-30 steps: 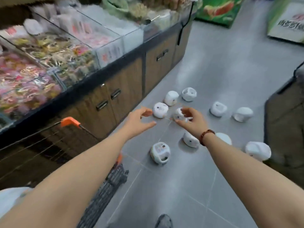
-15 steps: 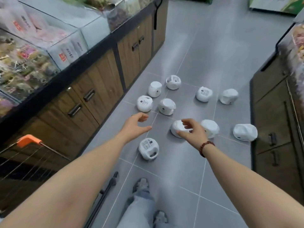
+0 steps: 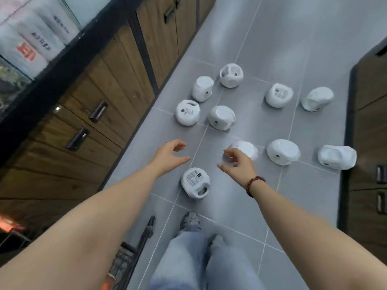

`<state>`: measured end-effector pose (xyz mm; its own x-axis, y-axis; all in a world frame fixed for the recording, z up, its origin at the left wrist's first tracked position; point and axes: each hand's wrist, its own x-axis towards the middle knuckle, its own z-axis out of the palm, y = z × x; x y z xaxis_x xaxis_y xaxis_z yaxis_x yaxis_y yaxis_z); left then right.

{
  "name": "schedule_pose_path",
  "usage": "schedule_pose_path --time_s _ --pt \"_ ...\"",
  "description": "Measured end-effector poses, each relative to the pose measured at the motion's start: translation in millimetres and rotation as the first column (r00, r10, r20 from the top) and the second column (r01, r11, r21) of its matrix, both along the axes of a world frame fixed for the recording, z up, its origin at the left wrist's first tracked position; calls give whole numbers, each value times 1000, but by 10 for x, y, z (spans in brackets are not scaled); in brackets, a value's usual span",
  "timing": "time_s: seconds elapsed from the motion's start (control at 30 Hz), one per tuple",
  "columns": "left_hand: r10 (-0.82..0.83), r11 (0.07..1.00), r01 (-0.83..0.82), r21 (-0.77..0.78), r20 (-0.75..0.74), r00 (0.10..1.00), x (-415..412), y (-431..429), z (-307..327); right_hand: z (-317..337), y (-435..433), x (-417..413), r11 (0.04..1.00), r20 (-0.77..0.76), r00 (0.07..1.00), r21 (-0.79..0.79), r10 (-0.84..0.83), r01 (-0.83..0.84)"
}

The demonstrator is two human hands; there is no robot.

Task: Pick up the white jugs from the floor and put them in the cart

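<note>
1. Camera has tipped further down than half a second ago: both arms reach lower toward the floor (image 3: pixel 261 49), the jeans (image 3: pixel 201 260) and a shoe (image 3: pixel 190 221) now fill the bottom, and the orange handle (image 3: pixel 8 225) has slid to the lower-left edge.
2. Room: shop aisle with grey floor tiles. Wooden cabinets (image 3: pixel 104 88) with dark pulls run along the floor's left edge, with glass display bins (image 3: pixel 35 36) above. A dark wooden unit (image 3: pixel 368 122) stands at the right edge.
3. Ten white jugs (image 3: pixel 222 117) lie scattered across the middle of the floor.
4. Left hand (image 3: pixel 170 155): fingers loosely curled, thumb apart, holding nothing. The labelled jug (image 3: pixel 195 182) lies just beside it on the near side, apart.
5. Right hand (image 3: pixel 236 164), bead bracelet (image 3: pixel 254 185) on the wrist: loosely curled, empty. A blurred jug (image 3: pixel 248 149) sits right behind its fingers; can't tell if they touch.
6. Cart (image 3: pixel 125 258): wire frame at the bottom-left, next to the left leg.
</note>
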<state>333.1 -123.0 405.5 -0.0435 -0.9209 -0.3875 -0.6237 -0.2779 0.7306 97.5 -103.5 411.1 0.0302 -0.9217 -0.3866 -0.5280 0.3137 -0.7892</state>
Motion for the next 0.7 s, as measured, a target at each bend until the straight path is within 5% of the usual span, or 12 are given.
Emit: schedule_pose_path --time_s 0.7 --pt "17 939 -60 339 129 992 64 -360 -3767 -3779 -87 116 852 -81 994 513 -79 110"
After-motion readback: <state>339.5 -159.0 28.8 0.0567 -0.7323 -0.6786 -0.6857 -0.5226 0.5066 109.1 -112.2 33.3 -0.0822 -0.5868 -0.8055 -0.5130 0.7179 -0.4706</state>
